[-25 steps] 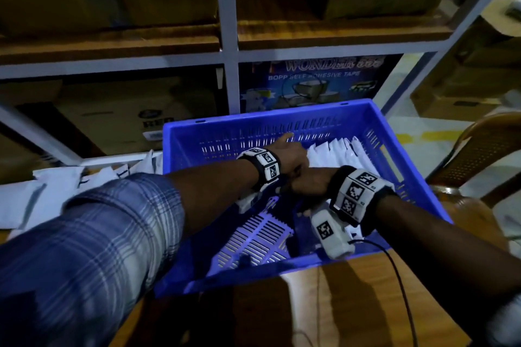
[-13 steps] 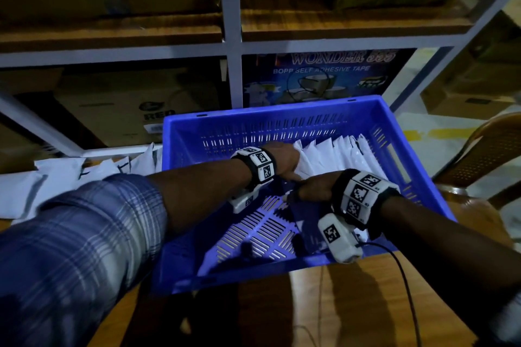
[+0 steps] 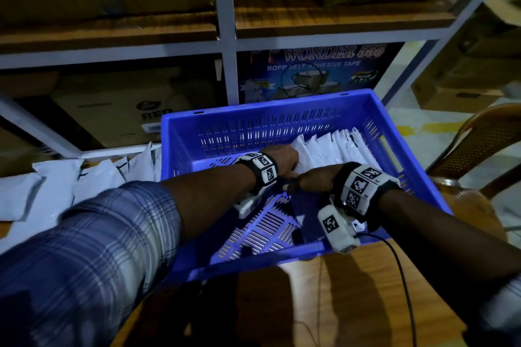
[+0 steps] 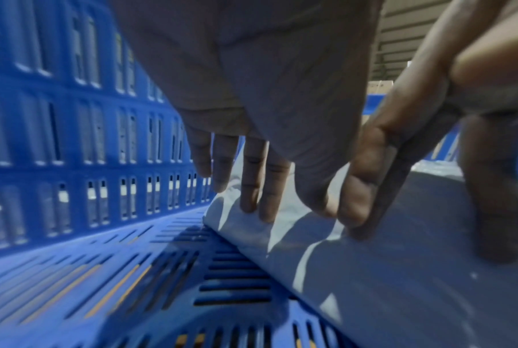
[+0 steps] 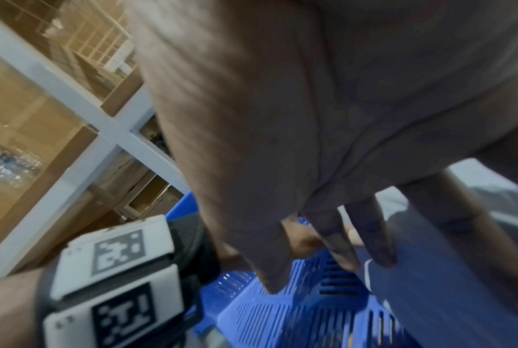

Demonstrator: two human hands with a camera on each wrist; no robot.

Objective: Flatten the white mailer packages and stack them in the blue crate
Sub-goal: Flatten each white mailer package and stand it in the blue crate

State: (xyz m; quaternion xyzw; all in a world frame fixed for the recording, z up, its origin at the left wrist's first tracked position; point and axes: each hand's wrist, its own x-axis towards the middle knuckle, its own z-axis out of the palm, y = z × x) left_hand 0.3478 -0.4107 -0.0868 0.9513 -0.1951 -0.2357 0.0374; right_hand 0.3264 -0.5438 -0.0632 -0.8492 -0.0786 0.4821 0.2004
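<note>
Crate (image 3: pixel 284 104): centre of the head view, on the bench (image 3: pixel 352 304), before the shelf rack (image 3: pixel 225 45).
Mailers in crate (image 3: pixel 332 149): right half, standing in a row that leans toward the right wall.
Loose mailers (image 3: pixel 56 186): left of the crate, on the bench.
Left hand (image 3: pixel 286 160): inside the crate, fingers flat against the row's leftmost mailer.
Right hand (image 3: pixel 313 177): just right of it, on the same mailer.
Chair (image 3: pixel 485 138): right edge.

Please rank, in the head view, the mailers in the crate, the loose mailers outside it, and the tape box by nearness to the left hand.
1. Mailers in the crate: under the left hand.
2. Loose mailers: outside, to the left.
3. Tape box: behind, on the shelf.
</note>
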